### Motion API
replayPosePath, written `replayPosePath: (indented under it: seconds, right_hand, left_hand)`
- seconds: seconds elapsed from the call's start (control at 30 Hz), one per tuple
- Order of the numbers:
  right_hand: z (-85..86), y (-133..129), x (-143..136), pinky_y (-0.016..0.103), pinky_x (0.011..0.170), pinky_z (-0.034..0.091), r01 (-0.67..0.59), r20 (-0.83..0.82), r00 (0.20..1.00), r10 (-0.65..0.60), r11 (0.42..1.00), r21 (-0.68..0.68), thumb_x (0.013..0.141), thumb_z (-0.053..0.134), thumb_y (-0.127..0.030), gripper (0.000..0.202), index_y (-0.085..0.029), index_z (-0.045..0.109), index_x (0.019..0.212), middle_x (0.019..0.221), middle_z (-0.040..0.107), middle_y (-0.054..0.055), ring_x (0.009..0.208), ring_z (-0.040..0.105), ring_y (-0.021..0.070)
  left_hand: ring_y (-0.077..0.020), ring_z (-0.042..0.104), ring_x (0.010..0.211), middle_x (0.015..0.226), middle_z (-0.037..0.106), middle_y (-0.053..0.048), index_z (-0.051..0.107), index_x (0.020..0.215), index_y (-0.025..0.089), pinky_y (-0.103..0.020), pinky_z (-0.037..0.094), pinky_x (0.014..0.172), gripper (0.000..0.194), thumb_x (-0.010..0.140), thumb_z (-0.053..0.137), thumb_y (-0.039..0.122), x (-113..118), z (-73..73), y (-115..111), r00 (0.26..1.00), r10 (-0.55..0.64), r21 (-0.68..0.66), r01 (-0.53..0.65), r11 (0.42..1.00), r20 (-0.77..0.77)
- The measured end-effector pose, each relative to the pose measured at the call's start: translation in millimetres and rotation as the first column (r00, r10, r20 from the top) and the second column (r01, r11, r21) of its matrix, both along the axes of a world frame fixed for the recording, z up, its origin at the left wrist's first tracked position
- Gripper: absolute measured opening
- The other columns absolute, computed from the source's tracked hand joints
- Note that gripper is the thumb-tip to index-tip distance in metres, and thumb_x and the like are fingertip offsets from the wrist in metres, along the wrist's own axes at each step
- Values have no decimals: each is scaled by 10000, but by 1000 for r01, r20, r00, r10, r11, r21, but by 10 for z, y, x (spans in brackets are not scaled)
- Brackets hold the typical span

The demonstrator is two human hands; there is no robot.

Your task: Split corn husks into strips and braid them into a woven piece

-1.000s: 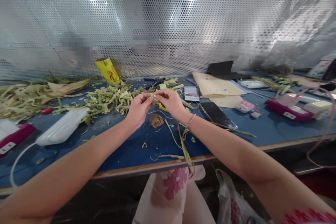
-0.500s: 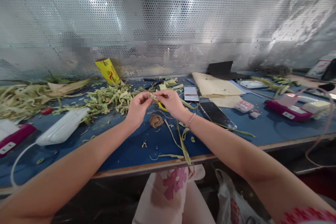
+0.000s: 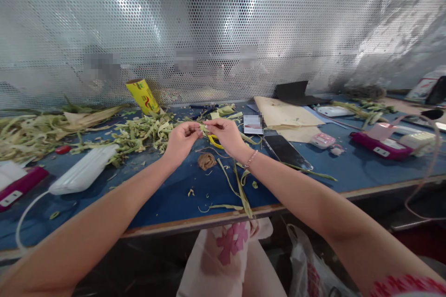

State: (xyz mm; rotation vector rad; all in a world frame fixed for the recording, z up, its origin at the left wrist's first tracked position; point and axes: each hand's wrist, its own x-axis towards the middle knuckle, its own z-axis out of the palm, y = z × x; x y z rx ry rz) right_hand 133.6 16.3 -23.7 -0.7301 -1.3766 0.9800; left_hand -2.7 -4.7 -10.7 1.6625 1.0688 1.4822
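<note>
Between my fingertips, above the blue table (image 3: 167, 204), is a small piece of pale green leaf strip (image 3: 202, 128). My left hand (image 3: 181, 141) pinches it from the left, and my right hand (image 3: 228, 138) from the right, fingertips nearly meeting. Fingers hide most of the piece. Just below my hands lies a coil of brown twine (image 3: 206, 161). A yellow loop (image 3: 215, 142), perhaps a scissor handle, shows partly under my right hand. Left of my hands spreads a heap of short, twisted green leaf pieces (image 3: 148, 131). Loose long strips (image 3: 243, 192) reach the table's front edge.
A perforated metal panel (image 3: 216, 23) runs along the back. Leftward are a yellow tube (image 3: 142, 96), a white power bank-like box (image 3: 83, 169) with a cable, and long husk-like leaves (image 3: 31, 137). To the right lie a phone (image 3: 288, 152), brown paper (image 3: 289, 113) and a magenta case (image 3: 381, 145).
Both hands keep pinching the leaf piece, with only slight finger movement. The view has shifted a little; things on the table stay put.
</note>
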Motion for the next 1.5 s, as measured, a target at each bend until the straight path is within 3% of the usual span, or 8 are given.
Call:
replayPosePath:
  seconds: [0.17,0.27,0.47,0.7,0.97,1.17,1.33,1.5]
  right_hand:
    - [-6,14,16,297,705,501,-5,13,1000,5,1000,7,662,607,-211,106,-174,678,732,746,672,20,702,604,133]
    - [0,1,20,303,710,503,-3,21,1000,2,1000,12,670,608,-240,125,-178,681,750,765,676,26,725,608,143]
    - [26,-32,7,287,703,502,-10,7,1000,10,1000,-8,658,610,-208,105,-174,678,731,751,676,20,697,603,125]
    - [32,-58,17,275,682,492,45,74,996,-47,999,28,671,595,-200,121,-169,681,750,750,674,23,677,592,118]
    - [45,-51,28,298,699,493,55,105,993,-59,997,48,690,588,-209,118,-180,683,754,769,674,29,710,598,135]
    - [68,-84,48,295,738,472,128,191,968,-166,972,196,720,560,-185,133,-192,686,761,796,655,33,762,585,136]
    - [94,-165,32,294,772,444,137,245,944,-220,939,316,739,550,-158,152,-204,694,748,805,640,37,809,567,143]
    - [87,-192,1,293,764,437,116,258,945,-202,942,315,746,547,-166,148,-210,688,754,811,635,31,798,556,140]
  left_hand:
    - [-123,578,624,651,621,-13,597,744,148,-277,479,645,198,601,657,272,-46,81,-9,980,21,62,-9,998,-196]
    - [-122,574,636,682,630,-24,608,753,148,-276,480,648,201,608,649,281,-60,108,-21,972,32,93,-11,996,-234]
    - [-111,558,603,643,612,-11,610,734,144,-260,464,617,186,575,646,235,-37,91,-30,986,27,77,-14,997,-163]
    - [-101,530,527,552,587,21,614,724,140,-249,430,572,213,511,620,150,-14,63,-12,999,3,-79,-7,997,-43]
    - [-100,522,519,564,570,31,639,785,159,-252,431,570,247,543,594,151,-47,-12,19,999,-5,-16,4,1000,-53]
    - [-111,533,562,614,557,14,620,760,175,-266,470,560,160,630,612,266,19,-10,-35,983,-74,-78,88,993,169]
    - [-103,510,576,621,533,13,573,711,167,-252,456,543,184,659,619,338,83,0,-82,974,17,-116,10,993,226]
    - [-89,473,516,584,503,23,528,686,172,-237,409,515,181,726,562,345,69,-38,-70,992,80,-19,-78,997,95]
